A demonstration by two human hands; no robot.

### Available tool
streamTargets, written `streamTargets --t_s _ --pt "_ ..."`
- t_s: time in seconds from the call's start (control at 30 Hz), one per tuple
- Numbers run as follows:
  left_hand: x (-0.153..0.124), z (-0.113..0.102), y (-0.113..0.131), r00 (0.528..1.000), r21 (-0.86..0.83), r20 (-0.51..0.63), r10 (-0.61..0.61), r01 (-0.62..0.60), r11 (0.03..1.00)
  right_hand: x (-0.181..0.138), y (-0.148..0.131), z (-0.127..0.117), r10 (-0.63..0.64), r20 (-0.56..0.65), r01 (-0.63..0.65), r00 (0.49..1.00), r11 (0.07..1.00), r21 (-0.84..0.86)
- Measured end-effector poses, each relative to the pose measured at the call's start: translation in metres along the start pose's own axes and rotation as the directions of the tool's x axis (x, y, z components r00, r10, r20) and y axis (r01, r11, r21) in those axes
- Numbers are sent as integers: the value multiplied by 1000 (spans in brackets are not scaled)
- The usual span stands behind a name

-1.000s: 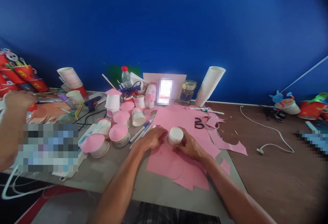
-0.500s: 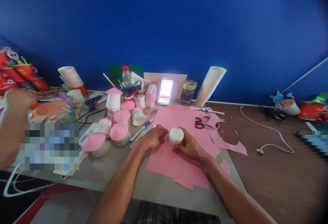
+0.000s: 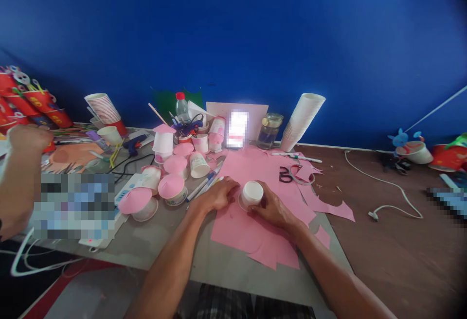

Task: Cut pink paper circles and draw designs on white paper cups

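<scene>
A small white paper cup (image 3: 252,192) stands upside down on a large sheet of pink paper (image 3: 233,231). My right hand (image 3: 273,208) has its fingers and thumb around the cup's right side. Just left of the cup, my left hand (image 3: 221,193) rests on the pink paper, its fingers curled together. Whatever the left fingertips hold, if anything, is hidden. Several marker pens (image 3: 204,186) lie beside my left hand. Black-handled scissors (image 3: 285,175) and a roll of tape (image 3: 302,174) lie behind my right hand.
Paper cups with pink cone tops (image 3: 172,186) stand to the left, near a white power strip (image 3: 122,202). At the back are a glass jar (image 3: 269,132) and a tall cup stack (image 3: 302,119). Pink scraps (image 3: 333,207) lie rightward. Another person's arm (image 3: 18,178) reaches in at far left.
The view has shifted slightly, so everything appears a little further right. Both hands and the cup keep their places on the pink paper.
</scene>
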State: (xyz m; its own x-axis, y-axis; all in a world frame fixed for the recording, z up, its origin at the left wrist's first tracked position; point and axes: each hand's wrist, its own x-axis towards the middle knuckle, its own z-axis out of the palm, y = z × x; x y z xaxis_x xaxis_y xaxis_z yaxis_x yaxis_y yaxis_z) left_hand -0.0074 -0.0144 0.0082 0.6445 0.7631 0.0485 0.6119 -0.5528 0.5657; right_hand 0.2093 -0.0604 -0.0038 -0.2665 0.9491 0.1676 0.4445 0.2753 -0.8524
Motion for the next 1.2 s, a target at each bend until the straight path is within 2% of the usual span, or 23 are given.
streamTargets --t_s 0.2,0.4,0.57,0.93,1.1,1.2 --pt "0 1 -3 1000 -2 9 -9 9 1000 0 6 2 -17 -19 17 1000 1000 -6" --pt "-1 3 -7 1000 13 24 12 -13 1000 -1 9 1 12 -2 -12 1000 999 -32" --pt "-2 3 -8 999 11 49 -16 15 1000 -1 10 1 48 11 -48 999 998 -47" --pt "-1 9 -20 997 -30 54 52 -50 998 -2 6 1 64 7 -63 998 996 -55" --pt "-2 0 -8 1000 -203 -18 -17 13 979 -2 4 0 55 19 -54 998 998 -40" --pt "-5 -14 8 997 -354 -19 76 -78 932 -3 0 1 68 16 -67 998 997 -39"
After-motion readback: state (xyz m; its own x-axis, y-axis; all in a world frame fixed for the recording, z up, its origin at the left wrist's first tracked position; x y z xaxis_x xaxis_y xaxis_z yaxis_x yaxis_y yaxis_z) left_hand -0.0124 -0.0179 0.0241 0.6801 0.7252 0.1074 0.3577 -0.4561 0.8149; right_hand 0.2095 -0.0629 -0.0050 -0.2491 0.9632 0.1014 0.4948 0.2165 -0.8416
